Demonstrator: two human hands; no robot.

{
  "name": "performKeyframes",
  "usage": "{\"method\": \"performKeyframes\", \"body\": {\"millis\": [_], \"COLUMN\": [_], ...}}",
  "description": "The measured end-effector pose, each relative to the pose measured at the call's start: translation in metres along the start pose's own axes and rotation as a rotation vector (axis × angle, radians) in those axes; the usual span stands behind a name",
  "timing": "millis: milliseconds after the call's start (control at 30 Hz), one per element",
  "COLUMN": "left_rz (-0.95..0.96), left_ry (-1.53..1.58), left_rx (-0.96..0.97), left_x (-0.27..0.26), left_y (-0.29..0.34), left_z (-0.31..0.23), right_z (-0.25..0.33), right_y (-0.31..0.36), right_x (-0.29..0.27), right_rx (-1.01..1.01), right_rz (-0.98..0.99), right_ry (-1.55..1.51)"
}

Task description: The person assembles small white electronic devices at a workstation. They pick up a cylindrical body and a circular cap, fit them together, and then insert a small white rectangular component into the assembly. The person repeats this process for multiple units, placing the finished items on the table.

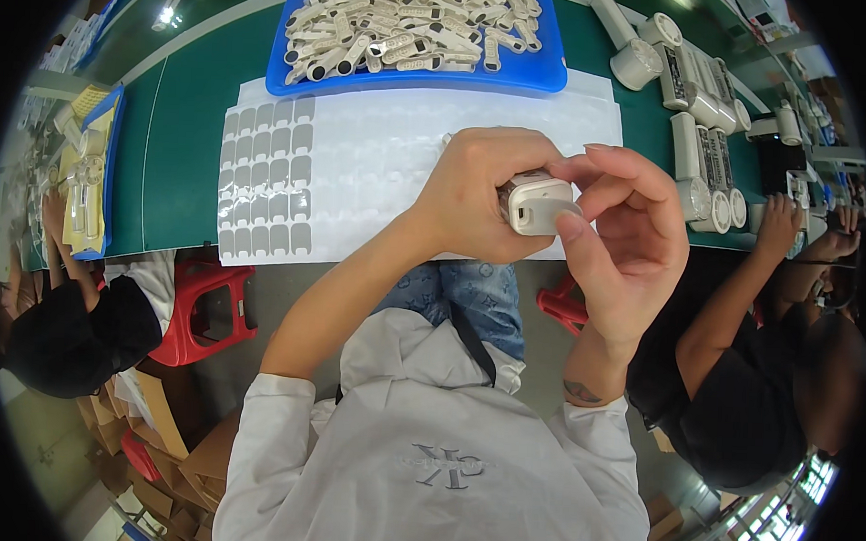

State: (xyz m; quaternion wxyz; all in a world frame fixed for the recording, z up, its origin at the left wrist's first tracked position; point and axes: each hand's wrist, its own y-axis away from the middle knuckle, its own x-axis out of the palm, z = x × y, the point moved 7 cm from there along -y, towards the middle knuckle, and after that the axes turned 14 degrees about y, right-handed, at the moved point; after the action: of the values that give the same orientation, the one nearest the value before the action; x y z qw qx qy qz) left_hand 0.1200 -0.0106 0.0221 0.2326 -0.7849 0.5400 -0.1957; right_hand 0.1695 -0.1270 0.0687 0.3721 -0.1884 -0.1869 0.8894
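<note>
My left hand (488, 191) is wrapped round a white, box-like device (524, 190), its end turned toward me. A small dark port shows in that end face. Over the rest of the end lies what looks like a thin grey label (549, 217). My right hand (634, 239) has its thumb on the label's edge, and its curled forefinger reaches the device's upper side. Most of the device's body is hidden inside my left hand. Beneath both hands is a white backing sheet (360, 173), with rows of grey rounded labels (274, 179) at its left.
Beyond the sheet stands a blue tray (411, 87) heaped with small white parts (403, 31). Several white devices (694, 156) lie on the green table at right. Another blue tray (107, 183) is at left. People work on both sides; a red stool (198, 310) stands at left.
</note>
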Motion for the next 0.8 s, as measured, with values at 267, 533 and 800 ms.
{"method": "performKeyframes", "body": {"millis": [267, 533, 800], "left_rz": [-0.006, 0.057, 0.001], "left_ry": [-0.002, -0.037, -0.006], "left_rx": [0.02, 0.036, -0.001], "left_x": [-0.0003, -0.0005, -0.001], "left_y": [0.0005, 0.0008, -0.001], "left_z": [-0.0017, -0.002, -0.0012], "right_z": [-0.0002, 0.0, -0.0012], "right_y": [0.0011, 0.0009, 0.0015], "right_x": [0.0013, 0.0014, 0.0023], "right_rx": [-0.005, -0.015, -0.029], "right_rz": [0.0, -0.009, -0.019], "right_ry": [0.025, 0.06, 0.084]}}
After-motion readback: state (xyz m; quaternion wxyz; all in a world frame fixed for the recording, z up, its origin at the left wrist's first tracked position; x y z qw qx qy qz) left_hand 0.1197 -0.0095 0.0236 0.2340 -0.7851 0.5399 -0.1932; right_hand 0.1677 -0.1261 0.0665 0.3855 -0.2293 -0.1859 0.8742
